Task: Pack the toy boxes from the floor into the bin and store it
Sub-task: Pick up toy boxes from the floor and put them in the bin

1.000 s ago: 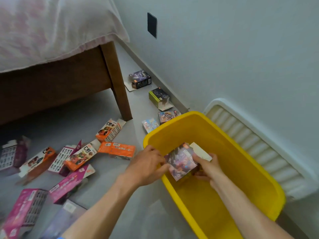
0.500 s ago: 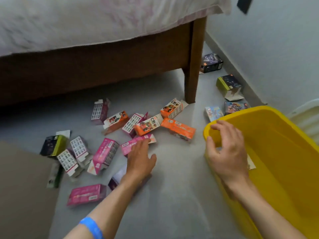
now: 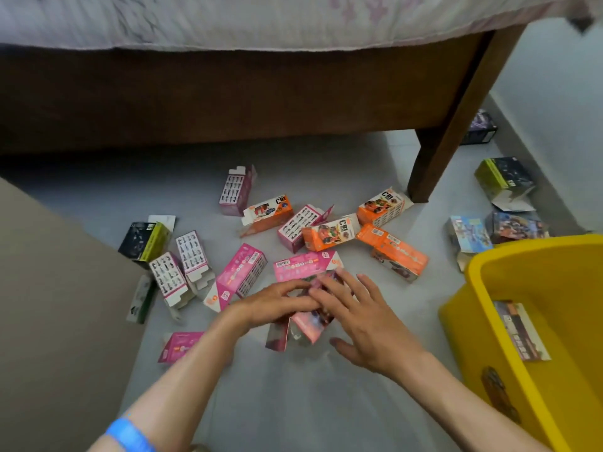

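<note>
Bare floor (image 3: 293, 402) lies open between scattered toy boxes (image 3: 329, 233) and, seemingly close, yellow bin (image 3: 483, 272).

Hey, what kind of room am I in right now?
Most likely a bedroom at home. A wooden bed frame with a floral bedsheet hanging over its edge fills the top of the view, and toy boxes lie scattered on the grey floor beside a yellow bin.

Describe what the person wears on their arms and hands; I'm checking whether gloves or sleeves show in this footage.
No gloves or sleeves show: both forearms are uncovered as far as the frame reaches. The left hand and right hand carry no rings that can be seen. The only item worn is a plain blue wristband on the left forearm.
</note>
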Tool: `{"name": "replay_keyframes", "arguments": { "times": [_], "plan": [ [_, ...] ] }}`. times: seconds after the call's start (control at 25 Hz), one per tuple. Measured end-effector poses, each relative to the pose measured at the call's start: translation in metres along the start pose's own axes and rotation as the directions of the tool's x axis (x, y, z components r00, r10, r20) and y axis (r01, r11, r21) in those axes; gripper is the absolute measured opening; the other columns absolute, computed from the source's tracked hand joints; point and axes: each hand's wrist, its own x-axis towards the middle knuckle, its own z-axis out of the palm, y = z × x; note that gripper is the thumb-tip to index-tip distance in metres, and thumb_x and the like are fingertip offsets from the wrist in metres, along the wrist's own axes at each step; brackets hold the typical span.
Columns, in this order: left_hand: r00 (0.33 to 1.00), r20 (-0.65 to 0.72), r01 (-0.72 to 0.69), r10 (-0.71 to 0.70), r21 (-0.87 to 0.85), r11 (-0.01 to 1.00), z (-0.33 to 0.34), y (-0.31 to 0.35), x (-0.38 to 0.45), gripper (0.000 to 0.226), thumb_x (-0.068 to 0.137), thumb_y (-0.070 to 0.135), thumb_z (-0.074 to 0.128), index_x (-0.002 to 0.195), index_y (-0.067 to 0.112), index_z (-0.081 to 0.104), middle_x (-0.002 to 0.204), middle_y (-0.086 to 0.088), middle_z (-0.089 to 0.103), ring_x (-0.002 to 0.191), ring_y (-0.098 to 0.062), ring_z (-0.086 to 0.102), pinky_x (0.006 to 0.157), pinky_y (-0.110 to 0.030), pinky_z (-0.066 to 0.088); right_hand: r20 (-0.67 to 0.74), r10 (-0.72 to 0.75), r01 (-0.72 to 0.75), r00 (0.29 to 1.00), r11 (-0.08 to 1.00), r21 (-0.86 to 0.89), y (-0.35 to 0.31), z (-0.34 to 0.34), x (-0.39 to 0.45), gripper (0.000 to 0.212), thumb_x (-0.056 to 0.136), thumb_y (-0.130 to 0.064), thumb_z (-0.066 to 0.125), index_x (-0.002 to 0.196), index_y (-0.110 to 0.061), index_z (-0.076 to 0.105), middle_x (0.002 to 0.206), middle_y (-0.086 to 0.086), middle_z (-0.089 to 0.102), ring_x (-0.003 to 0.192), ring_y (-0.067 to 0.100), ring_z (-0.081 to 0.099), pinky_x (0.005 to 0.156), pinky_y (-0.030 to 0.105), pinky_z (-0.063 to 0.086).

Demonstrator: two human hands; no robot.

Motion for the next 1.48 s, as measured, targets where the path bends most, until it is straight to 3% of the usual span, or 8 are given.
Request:
{"name": "replay_keyframes", "arguments": {
  "times": [0.16,0.28,0.36,0.48,0.68,1.0,1.28,1.48],
  "plan": [
    [0.959,-0.267,-0.202,0.098,-0.397,0.896,-0.024,0.004,0.023,0.049,0.083,0.059,0.059,0.098,0.017,0.077,0.105,-0.014,0.072,0.102,-0.033,0.065,0.084,-0.036,0.056,-0.206,0.309,-0.230,0.929,0.915,0.333,0.012,-0.034,0.018,0.040,0.066,-0.041,0.077,0.096,-0.020,0.060,0.090,-0.003,0.063,0.086,0.026,0.059,0.075,0.036,0.043],
    [0.881,-0.464,0.007,0.096,0.215,0.977,-0.018,-0.006,0.055,0.046,0.088,0.039,0.064,0.131,0.022,0.058,0.135,-0.007,0.056,0.124,-0.031,0.052,0.100,-0.041,0.048,-0.070,0.696,-0.369,0.714,0.460,0.807,0.023,-0.053,-0.003,0.045,0.064,-0.050,0.080,0.098,-0.029,0.061,0.092,-0.014,0.069,0.085,0.007,0.065,0.069,0.020,0.048],
    [0.902,-0.392,0.128,0.183,0.645,0.753,-0.003,-0.019,0.072,0.077,0.081,0.045,0.072,0.146,0.022,0.037,0.146,-0.007,0.042,0.130,-0.031,0.045,0.103,-0.042,0.043,0.003,0.772,-0.202,0.636,0.162,0.966,0.028,-0.068,-0.019,0.055,0.063,-0.040,0.085,0.110,-0.028,0.060,0.101,-0.007,0.075,0.091,0.014,0.072,0.068,0.024,0.054],
    [0.880,-0.435,0.239,0.192,0.754,0.612,0.014,-0.019,0.081,0.071,0.074,0.062,0.067,0.129,0.022,0.049,0.124,-0.008,0.057,0.112,-0.030,0.054,0.089,-0.039,0.048,-0.004,0.819,-0.074,0.573,0.056,0.996,0.038,-0.091,-0.042,0.062,0.069,-0.029,0.085,0.121,-0.025,0.053,0.105,0.002,0.076,0.094,0.024,0.074,0.069,0.043,0.061],
    [0.944,-0.204,-0.224,0.261,0.189,0.956,0.022,0.009,0.050,0.051,0.051,0.044,0.080,0.099,0.033,0.068,0.087,0.011,0.073,0.084,-0.016,0.065,0.069,-0.021,0.054,0.028,0.955,0.229,0.294,-0.098,0.968,0.066,-0.115,-0.078,0.042,0.081,-0.029,0.074,0.118,-0.015,0.061,0.105,0.009,0.076,0.093,0.030,0.074,0.077,0.048,0.060],
    [0.731,-0.124,-0.680,0.671,-0.220,0.700,0.099,0.164,0.017,0.049,0.068,0.014,0.075,0.116,0.016,0.065,0.109,-0.005,0.075,0.098,-0.023,0.071,0.076,-0.029,0.058,0.027,0.982,0.005,-0.186,-0.026,1.000,0.122,-0.118,-0.225,0.034,0.069,-0.031,0.076,0.091,-0.029,0.050,0.088,0.003,0.068,0.067,0.014,0.064,0.053,0.028,0.049],
    [0.726,0.160,-0.682,0.669,0.297,0.668,0.192,0.232,0.024,0.048,0.069,0.051,0.082,0.109,0.043,0.058,0.095,0.036,0.065,0.089,0.009,0.063,0.063,-0.011,0.052,0.622,0.769,-0.579,-0.147,-0.577,0.576,0.135,-0.034,-0.271,0.024,0.088,-0.012,0.069,0.105,-0.007,0.052,0.087,0.015,0.060,0.070,0.029,0.062,0.044,0.033,0.054],
    [0.780,0.094,-0.576,0.618,0.493,0.652,0.219,0.217,0.038,0.057,0.072,0.054,0.080,0.121,0.039,0.055,0.092,0.027,0.062,0.083,0.012,0.059,0.071,-0.024,0.057,0.634,0.772,-0.762,-0.055,-0.442,0.472,0.143,0.000,-0.262,0.033,0.085,-0.008,0.063,0.117,-0.005,0.054,0.102,0.019,0.062,0.079,0.030,0.060,0.063,0.041,0.056]
  ]
}}
